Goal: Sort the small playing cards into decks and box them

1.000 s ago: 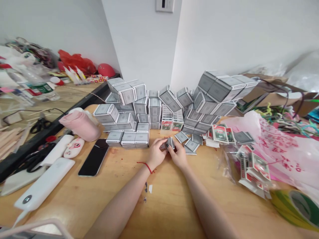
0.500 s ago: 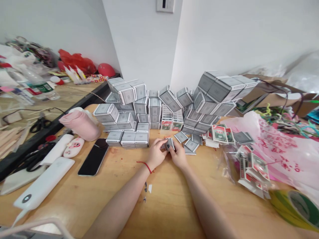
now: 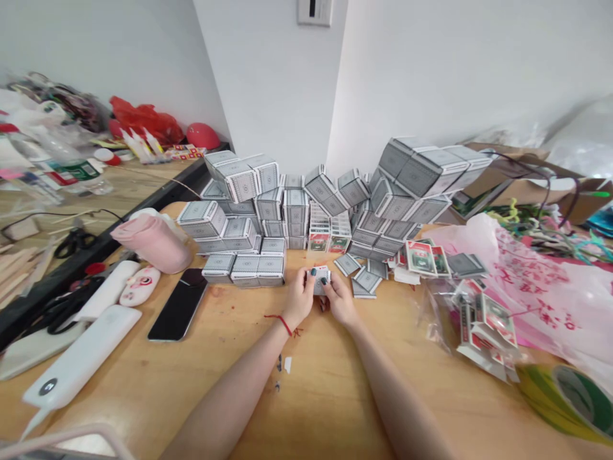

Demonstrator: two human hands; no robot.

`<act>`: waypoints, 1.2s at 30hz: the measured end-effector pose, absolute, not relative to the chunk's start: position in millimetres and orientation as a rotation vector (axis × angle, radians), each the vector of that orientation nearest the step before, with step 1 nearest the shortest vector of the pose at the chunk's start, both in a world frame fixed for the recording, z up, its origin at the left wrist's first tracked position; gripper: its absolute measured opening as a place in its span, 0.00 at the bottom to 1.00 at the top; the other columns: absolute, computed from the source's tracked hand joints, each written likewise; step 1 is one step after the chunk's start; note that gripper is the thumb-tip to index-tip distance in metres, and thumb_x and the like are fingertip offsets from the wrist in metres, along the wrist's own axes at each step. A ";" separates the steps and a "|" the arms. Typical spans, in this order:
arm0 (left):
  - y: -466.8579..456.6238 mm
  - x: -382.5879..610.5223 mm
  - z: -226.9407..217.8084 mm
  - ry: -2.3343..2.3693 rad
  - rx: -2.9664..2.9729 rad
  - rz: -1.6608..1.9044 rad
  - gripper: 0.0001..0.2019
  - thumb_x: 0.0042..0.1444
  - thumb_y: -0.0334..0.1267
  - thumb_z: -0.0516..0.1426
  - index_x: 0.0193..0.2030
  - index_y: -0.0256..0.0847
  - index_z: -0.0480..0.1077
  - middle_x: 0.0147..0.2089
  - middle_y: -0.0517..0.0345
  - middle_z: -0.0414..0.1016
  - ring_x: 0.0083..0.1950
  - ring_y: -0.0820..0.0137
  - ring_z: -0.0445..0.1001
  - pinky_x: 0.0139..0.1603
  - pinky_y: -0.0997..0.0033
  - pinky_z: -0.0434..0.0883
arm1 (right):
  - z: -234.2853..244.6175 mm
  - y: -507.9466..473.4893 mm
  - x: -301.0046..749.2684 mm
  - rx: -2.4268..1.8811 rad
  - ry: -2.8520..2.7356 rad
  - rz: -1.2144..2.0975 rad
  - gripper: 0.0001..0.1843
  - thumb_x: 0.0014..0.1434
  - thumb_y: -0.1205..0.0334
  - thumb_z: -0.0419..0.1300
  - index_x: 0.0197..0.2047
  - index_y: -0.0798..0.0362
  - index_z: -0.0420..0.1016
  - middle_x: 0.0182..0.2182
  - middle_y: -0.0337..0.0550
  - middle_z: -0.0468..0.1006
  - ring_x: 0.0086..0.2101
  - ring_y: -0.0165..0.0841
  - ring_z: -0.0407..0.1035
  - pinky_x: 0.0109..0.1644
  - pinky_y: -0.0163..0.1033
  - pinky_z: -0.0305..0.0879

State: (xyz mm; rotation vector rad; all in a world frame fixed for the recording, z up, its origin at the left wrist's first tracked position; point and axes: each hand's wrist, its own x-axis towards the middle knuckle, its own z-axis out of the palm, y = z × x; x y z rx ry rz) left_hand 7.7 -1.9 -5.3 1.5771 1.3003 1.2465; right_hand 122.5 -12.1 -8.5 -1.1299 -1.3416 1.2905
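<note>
Grey-backed playing cards [image 3: 320,283], small packet, between both hands, just nearer than red-and-green card boxes [image 3: 318,243]; contact with tabletop [image 3: 316,409] unclear. Likely light, thin, bendy, slick-faced; corners probably crease easily. Best hold: both side edges, thumbs flat on top, light squeeze. Left hand [image 3: 300,295] and right hand [image 3: 341,300] clamped on packet from opposite sides, thumbs on backs, remaining fingers curled alongside, partly hidden. Forearms reaching forward, converging toward card boxes; red cord [image 3: 279,317] on left wrist.
</note>
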 end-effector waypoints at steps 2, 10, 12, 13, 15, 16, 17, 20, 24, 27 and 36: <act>-1.6 7.9 -8.8 1.367 1.651 1.181 0.10 0.59 0.40 0.44 0.38 0.39 0.62 0.36 0.54 0.71 0.37 0.71 0.70 0.36 0.72 0.67 | -7.6 -13.1 121.4 -1.196 -1.386 1.207 0.16 0.57 0.46 0.44 0.34 0.50 0.60 0.14 0.31 0.60 0.14 0.27 0.56 0.17 0.33 0.54; -1.0 6.3 -10.1 1.527 1.814 1.095 0.11 0.59 0.38 0.43 0.32 0.39 0.63 0.28 0.57 0.70 0.29 0.72 0.69 0.27 0.75 0.62 | -3.9 -15.7 119.0 -1.489 -1.737 0.602 0.18 0.60 0.52 0.39 0.28 0.52 0.62 0.20 0.40 0.68 0.22 0.31 0.63 0.25 0.33 0.53; -0.9 5.8 -8.1 1.592 1.843 1.065 0.13 0.58 0.39 0.43 0.30 0.39 0.64 0.25 0.57 0.69 0.26 0.72 0.68 0.25 0.75 0.59 | -4.7 -16.8 118.3 -1.554 -1.799 0.474 0.17 0.60 0.54 0.39 0.27 0.52 0.62 0.19 0.40 0.67 0.21 0.31 0.62 0.24 0.33 0.51; -0.8 5.6 -7.0 1.623 1.851 1.048 0.14 0.58 0.40 0.44 0.28 0.38 0.64 0.23 0.57 0.69 0.24 0.73 0.66 0.23 0.75 0.57 | -5.4 -17.2 118.1 -1.579 -1.825 0.420 0.17 0.60 0.55 0.40 0.27 0.52 0.62 0.19 0.40 0.67 0.20 0.31 0.61 0.24 0.33 0.50; -0.5 5.4 -4.7 1.659 1.851 1.013 0.17 0.58 0.42 0.44 0.23 0.38 0.64 0.19 0.58 0.66 0.20 0.74 0.64 0.21 0.75 0.54 | -7.1 -17.4 117.8 -1.614 -1.864 0.339 0.18 0.60 0.56 0.40 0.26 0.53 0.62 0.18 0.41 0.67 0.19 0.31 0.61 0.24 0.33 0.48; -0.4 5.4 -3.6 1.670 1.846 0.999 0.19 0.58 0.43 0.44 0.20 0.38 0.63 0.16 0.59 0.65 0.19 0.74 0.63 0.21 0.75 0.52 | -8.0 -17.3 117.8 -1.624 -1.874 0.313 0.19 0.60 0.56 0.39 0.25 0.53 0.63 0.17 0.42 0.67 0.19 0.30 0.61 0.23 0.34 0.47; -0.3 5.4 -2.6 1.680 1.837 0.990 0.21 0.58 0.44 0.44 0.17 0.38 0.62 0.15 0.59 0.63 0.18 0.75 0.62 0.20 0.75 0.51 | -8.9 -17.1 117.7 -1.632 -1.878 0.293 0.19 0.60 0.56 0.39 0.25 0.53 0.63 0.17 0.42 0.67 0.19 0.30 0.61 0.23 0.34 0.46; -0.8 5.5 -0.9 1.705 1.806 0.987 0.23 0.58 0.46 0.44 0.14 0.38 0.60 0.12 0.59 0.61 0.17 0.75 0.61 0.20 0.75 0.50 | -10.8 -16.7 117.2 -1.645 -1.870 0.263 0.21 0.60 0.55 0.39 0.24 0.54 0.64 0.17 0.42 0.68 0.17 0.29 0.60 0.23 0.34 0.45; -3.5 5.7 -0.8 1.668 1.779 1.024 0.23 0.58 0.47 0.43 0.17 0.38 0.63 0.14 0.59 0.64 0.19 0.75 0.63 0.20 0.75 0.51 | -10.6 -16.0 117.4 -1.648 -1.766 0.290 0.21 0.60 0.53 0.40 0.24 0.54 0.64 0.17 0.42 0.67 0.18 0.29 0.60 0.23 0.33 0.46; -5.3 6.1 -0.8 1.587 1.833 0.980 0.22 0.57 0.49 0.44 0.19 0.38 0.63 0.16 0.59 0.66 0.19 0.75 0.63 0.20 0.76 0.51 | -9.5 -14.6 119.0 -1.647 -1.626 0.348 0.20 0.61 0.53 0.39 0.24 0.53 0.62 0.17 0.41 0.67 0.20 0.30 0.61 0.24 0.33 0.48; -6.3 6.5 -0.2 1.740 2.033 0.855 0.23 0.56 0.48 0.45 0.19 0.37 0.66 0.18 0.54 0.68 0.18 0.75 0.61 0.21 0.74 0.46 | -9.1 -15.4 118.7 -1.747 -1.658 0.230 0.22 0.59 0.50 0.41 0.21 0.53 0.62 0.16 0.42 0.66 0.18 0.30 0.59 0.23 0.34 0.44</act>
